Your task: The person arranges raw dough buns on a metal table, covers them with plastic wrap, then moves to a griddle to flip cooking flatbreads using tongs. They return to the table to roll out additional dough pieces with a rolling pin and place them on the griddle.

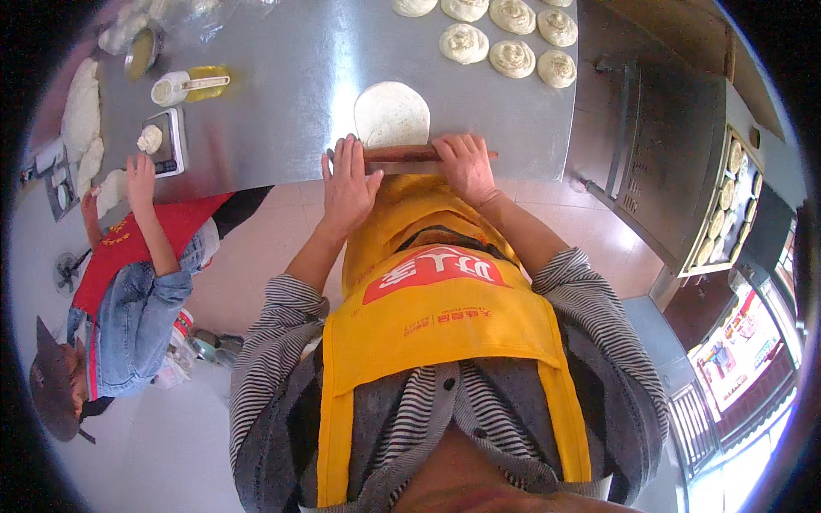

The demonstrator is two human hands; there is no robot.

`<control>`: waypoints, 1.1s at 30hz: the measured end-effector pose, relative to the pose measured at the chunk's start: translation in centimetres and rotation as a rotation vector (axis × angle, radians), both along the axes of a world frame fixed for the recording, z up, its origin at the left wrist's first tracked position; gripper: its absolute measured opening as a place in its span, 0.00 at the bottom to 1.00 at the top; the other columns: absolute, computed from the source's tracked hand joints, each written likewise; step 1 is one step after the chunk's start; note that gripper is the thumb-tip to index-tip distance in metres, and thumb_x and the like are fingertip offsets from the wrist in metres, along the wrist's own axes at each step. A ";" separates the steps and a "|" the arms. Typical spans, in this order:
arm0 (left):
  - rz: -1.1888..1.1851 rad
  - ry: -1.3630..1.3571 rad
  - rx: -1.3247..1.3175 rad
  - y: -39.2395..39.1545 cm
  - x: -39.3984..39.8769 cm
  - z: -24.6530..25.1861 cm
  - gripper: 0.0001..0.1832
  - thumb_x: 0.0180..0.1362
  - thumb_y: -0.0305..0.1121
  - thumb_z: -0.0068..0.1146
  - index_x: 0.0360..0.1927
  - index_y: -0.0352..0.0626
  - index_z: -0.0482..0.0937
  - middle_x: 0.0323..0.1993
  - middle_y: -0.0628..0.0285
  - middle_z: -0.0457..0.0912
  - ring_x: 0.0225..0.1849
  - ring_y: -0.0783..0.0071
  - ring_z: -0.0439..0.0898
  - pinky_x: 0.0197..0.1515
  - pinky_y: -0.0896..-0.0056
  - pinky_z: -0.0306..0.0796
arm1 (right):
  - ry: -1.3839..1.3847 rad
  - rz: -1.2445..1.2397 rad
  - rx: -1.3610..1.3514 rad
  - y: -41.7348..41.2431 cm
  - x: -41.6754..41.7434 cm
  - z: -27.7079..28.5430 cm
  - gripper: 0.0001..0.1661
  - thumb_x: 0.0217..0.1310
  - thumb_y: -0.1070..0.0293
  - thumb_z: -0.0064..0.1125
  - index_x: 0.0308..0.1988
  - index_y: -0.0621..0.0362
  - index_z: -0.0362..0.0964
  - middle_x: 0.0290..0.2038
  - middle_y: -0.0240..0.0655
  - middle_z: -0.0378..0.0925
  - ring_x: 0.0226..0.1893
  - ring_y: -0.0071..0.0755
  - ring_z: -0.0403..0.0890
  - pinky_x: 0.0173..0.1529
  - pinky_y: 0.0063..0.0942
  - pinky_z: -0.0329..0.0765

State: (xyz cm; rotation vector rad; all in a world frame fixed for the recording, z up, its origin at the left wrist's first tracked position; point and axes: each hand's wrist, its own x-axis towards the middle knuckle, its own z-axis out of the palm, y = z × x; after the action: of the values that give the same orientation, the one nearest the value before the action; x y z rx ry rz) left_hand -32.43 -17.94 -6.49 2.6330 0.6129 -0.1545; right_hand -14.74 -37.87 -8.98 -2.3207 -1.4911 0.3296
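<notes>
A rolled-out round of dough (392, 115) lies flat on the metal worktop (276, 128) in front of me. A wooden rolling pin (403, 154) crosses its near side, close to the table's front edge. My left hand (350, 183) rests on the pin's left end, fingers pointing away from me and thumb apart. My right hand (467, 168) lies over the pin near its right end, with the fingers bent onto it. Several coiled dough rounds (464, 43) sit at the far right of the worktop, spaced in rows.
At left, a co-worker in a red apron (141, 227) handles dough beside a scale (172, 141) bearing a dough piece. Beyond stand a container of yellow oil (208, 83) and a metal bowl (141, 54). A tray of flat rounds (726, 205) sits on the metal equipment at right.
</notes>
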 end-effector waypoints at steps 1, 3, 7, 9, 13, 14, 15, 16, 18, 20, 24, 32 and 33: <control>-0.016 0.044 0.032 0.4 0.5 0.5 0.37 0.64 0.42 0.57 0.70 0.31 0.58 0.71 0.39 0.59 0.74 0.44 0.55 0.72 0.32 0.47 | 0.021 0.029 0.023 -0.5 0.2 0.5 0.25 0.55 0.65 0.62 0.54 0.55 0.72 0.49 0.36 0.76 0.52 0.43 0.75 0.59 0.45 0.68; 0.021 -0.223 -0.097 3.2 5.1 2.5 0.33 0.64 0.41 0.57 0.66 0.31 0.63 0.59 0.42 0.74 0.60 0.45 0.73 0.60 0.43 0.68 | 0.038 0.039 0.060 -1.7 0.9 1.9 0.23 0.55 0.67 0.61 0.53 0.55 0.73 0.47 0.36 0.77 0.50 0.43 0.76 0.58 0.44 0.69; 0.075 0.093 -0.086 5.8 12.7 0.1 0.27 0.57 0.40 0.64 0.55 0.33 0.75 0.48 0.44 0.81 0.48 0.47 0.81 0.49 0.53 0.74 | 0.017 -0.035 0.066 -5.2 3.7 4.6 0.23 0.55 0.68 0.65 0.52 0.54 0.74 0.46 0.38 0.77 0.48 0.44 0.77 0.54 0.42 0.72; 0.032 0.325 -0.261 5.7 14.6 0.5 0.25 0.54 0.39 0.66 0.51 0.34 0.78 0.43 0.46 0.83 0.45 0.50 0.82 0.46 0.55 0.74 | 0.032 -0.160 0.038 -7.7 4.4 5.2 0.24 0.54 0.69 0.67 0.52 0.55 0.75 0.47 0.38 0.78 0.47 0.46 0.78 0.51 0.42 0.75; 0.027 0.386 -1.029 7.0 13.5 0.7 0.20 0.55 0.35 0.66 0.50 0.36 0.79 0.41 0.55 0.84 0.44 0.69 0.83 0.43 0.66 0.75 | 0.287 -0.435 0.073 -10.8 5.3 5.8 0.23 0.54 0.71 0.69 0.52 0.58 0.76 0.47 0.40 0.79 0.47 0.47 0.80 0.47 0.37 0.79; 0.056 0.324 -1.220 7.2 12.5 0.9 0.20 0.56 0.34 0.65 0.51 0.36 0.79 0.41 0.56 0.84 0.44 0.72 0.82 0.43 0.68 0.76 | 0.383 -0.500 0.085 -10.8 5.5 6.1 0.23 0.54 0.71 0.69 0.52 0.59 0.76 0.47 0.41 0.79 0.47 0.48 0.80 0.47 0.36 0.80; 0.081 0.259 -1.415 7.3 11.6 1.2 0.20 0.58 0.34 0.65 0.51 0.36 0.79 0.42 0.57 0.84 0.44 0.74 0.82 0.43 0.71 0.76 | 0.477 -0.568 0.093 -10.8 5.8 6.8 0.23 0.55 0.71 0.69 0.52 0.60 0.76 0.46 0.42 0.80 0.47 0.48 0.81 0.46 0.35 0.80; 0.150 0.220 -1.448 7.3 10.9 2.0 0.20 0.59 0.34 0.65 0.53 0.35 0.78 0.42 0.57 0.84 0.44 0.74 0.82 0.44 0.72 0.76 | 0.495 -0.627 0.059 -9.6 5.8 8.4 0.23 0.55 0.71 0.68 0.52 0.60 0.76 0.45 0.43 0.80 0.47 0.49 0.81 0.49 0.35 0.79; 0.297 0.132 -1.512 7.4 9.4 3.9 0.22 0.61 0.35 0.64 0.55 0.35 0.77 0.44 0.56 0.83 0.45 0.74 0.82 0.45 0.75 0.76 | 0.422 -0.600 0.097 -8.6 6.1 7.7 0.22 0.55 0.71 0.67 0.51 0.60 0.76 0.46 0.43 0.80 0.47 0.50 0.80 0.50 0.37 0.79; 0.426 0.192 -1.170 7.5 8.3 3.4 0.25 0.61 0.37 0.64 0.58 0.33 0.74 0.44 0.55 0.83 0.45 0.70 0.83 0.47 0.72 0.76 | 0.331 -0.541 0.101 -6.7 6.4 6.6 0.21 0.56 0.70 0.65 0.51 0.59 0.76 0.46 0.43 0.80 0.48 0.50 0.80 0.51 0.39 0.78; 0.403 0.065 -0.263 8.0 5.3 1.7 0.27 0.63 0.39 0.62 0.60 0.31 0.71 0.51 0.47 0.80 0.54 0.53 0.78 0.57 0.58 0.72 | 0.158 -0.272 0.093 -1.1 5.9 4.3 0.21 0.58 0.68 0.63 0.52 0.56 0.75 0.46 0.44 0.79 0.50 0.51 0.79 0.52 0.41 0.78; -0.045 -0.219 0.152 3.5 3.0 -1.7 0.34 0.64 0.42 0.56 0.67 0.30 0.63 0.69 0.42 0.62 0.72 0.38 0.57 0.71 0.33 0.49 | -0.028 -0.192 0.057 3.1 -0.1 0.7 0.33 0.58 0.57 0.64 0.60 0.56 0.68 0.58 0.36 0.72 0.51 0.44 0.76 0.58 0.49 0.68; -0.062 -0.179 0.158 3.3 3.2 -2.0 0.35 0.64 0.43 0.56 0.67 0.30 0.63 0.70 0.43 0.61 0.73 0.38 0.56 0.71 0.33 0.48 | -0.035 -0.160 0.033 3.1 0.4 0.4 0.33 0.58 0.56 0.64 0.60 0.56 0.67 0.58 0.36 0.72 0.52 0.44 0.75 0.59 0.48 0.68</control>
State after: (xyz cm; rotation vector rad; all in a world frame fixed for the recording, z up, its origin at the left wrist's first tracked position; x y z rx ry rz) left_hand -29.26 -14.64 -8.54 2.7799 0.5020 0.1154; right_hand -14.37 -34.74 -8.58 -2.4119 -1.3062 0.2207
